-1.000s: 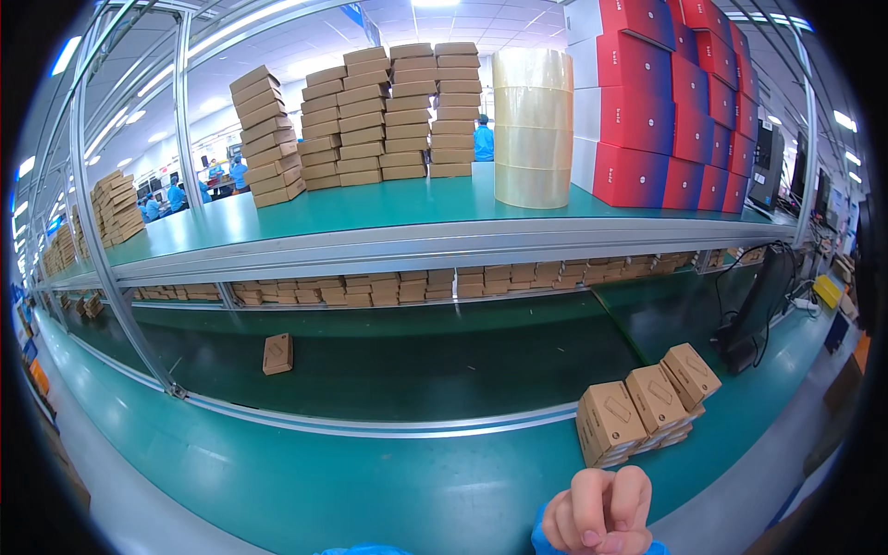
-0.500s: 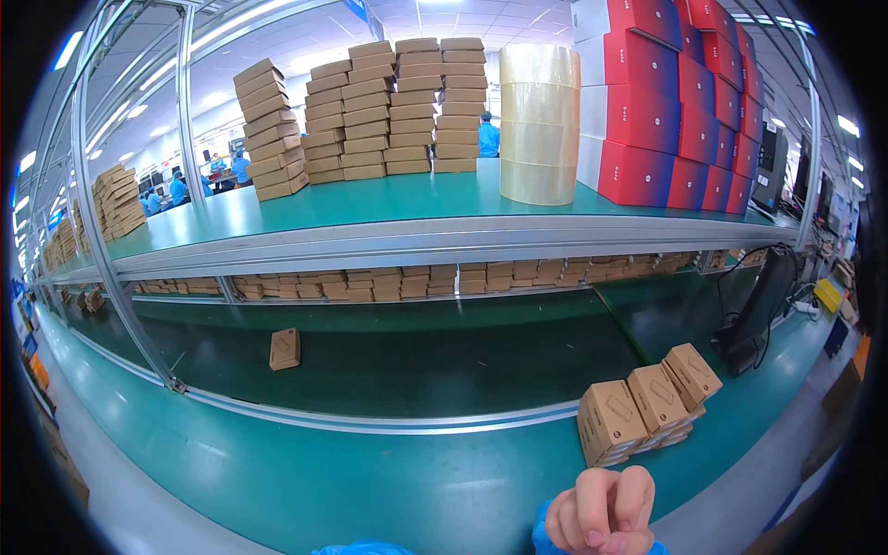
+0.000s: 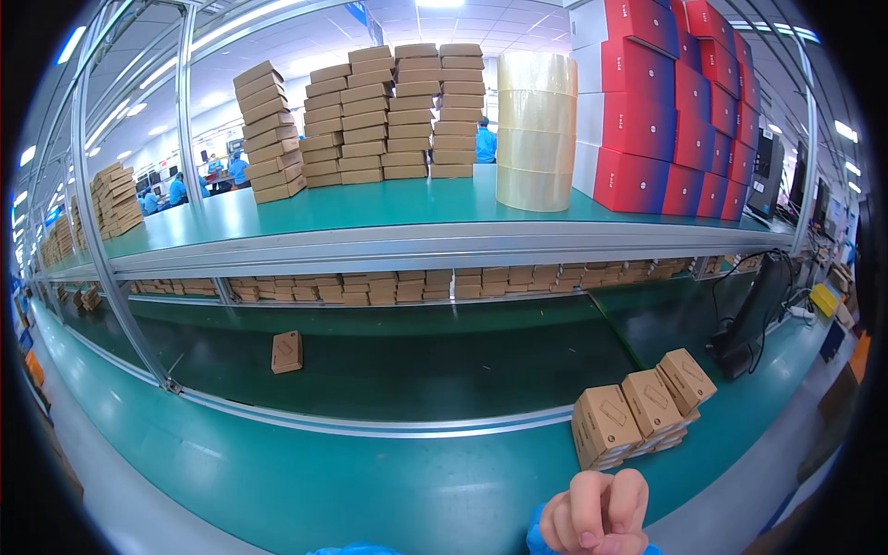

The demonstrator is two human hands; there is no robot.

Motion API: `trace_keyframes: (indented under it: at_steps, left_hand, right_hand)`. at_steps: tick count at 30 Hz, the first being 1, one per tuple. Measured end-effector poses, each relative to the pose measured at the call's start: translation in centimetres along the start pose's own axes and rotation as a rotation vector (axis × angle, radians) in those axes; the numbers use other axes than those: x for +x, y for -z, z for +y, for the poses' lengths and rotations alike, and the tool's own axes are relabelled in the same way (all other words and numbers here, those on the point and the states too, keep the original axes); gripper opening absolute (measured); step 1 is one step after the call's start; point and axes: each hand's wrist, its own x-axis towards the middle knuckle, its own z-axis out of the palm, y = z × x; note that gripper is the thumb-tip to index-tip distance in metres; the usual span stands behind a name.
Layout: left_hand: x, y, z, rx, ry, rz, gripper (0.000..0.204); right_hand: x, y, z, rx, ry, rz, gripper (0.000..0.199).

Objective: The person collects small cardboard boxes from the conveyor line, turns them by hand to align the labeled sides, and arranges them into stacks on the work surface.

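My right hand (image 3: 597, 513) is raised at the lower edge, in front of the near worktop. Its fingers are curled in toward the thumb in a loose fist, and nothing shows between them. A blue sleeve (image 3: 538, 532) covers the wrist. Just beyond the hand stands a cluster of small brown cardboard boxes (image 3: 612, 421), stacked in short piles side by side. Of my left arm only a bit of blue sleeve (image 3: 356, 549) shows at the bottom; the left hand is out of sight.
A single brown box (image 3: 287, 352) lies on the dark green conveyor belt (image 3: 416, 356). The shelf above (image 3: 370, 199) carries brown box stacks, clear tape rolls (image 3: 535, 129) and red-blue boxes (image 3: 638, 120). A black monitor (image 3: 754, 314) with cables stands at right. A metal post (image 3: 120, 277) rises at left.
The whole view has shifted slightly. My right hand keeps the same curled pose, and the boxes stay in place.
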Motion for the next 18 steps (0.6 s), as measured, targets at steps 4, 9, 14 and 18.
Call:
trace_keyframes:
  at_steps: [4, 9, 14, 18]
  left_hand:
    - [1.1, 0.6, -0.5, 0.063, -0.096, -0.105, 0.071]
    - [1.3, 0.7, -0.4, 0.154, -0.069, -0.099, 0.071]
    - [1.0, 1.5, -0.8, 0.123, -0.041, -0.127, 0.077]
    - [1.1, 1.3, -0.6, 0.059, -0.050, -0.128, 0.077]
  right_hand:
    - [0.1, 0.0, 0.0, -0.014, 0.002, -0.019, 0.031]
    - [0.2, 0.2, 0.1, -0.005, 0.003, -0.042, 0.031]
    - [0.3, 0.3, 0.1, 0.002, -0.001, -0.048, 0.031]
    - [0.2, 0.2, 0.2, 0.005, -0.003, -0.038, 0.031]
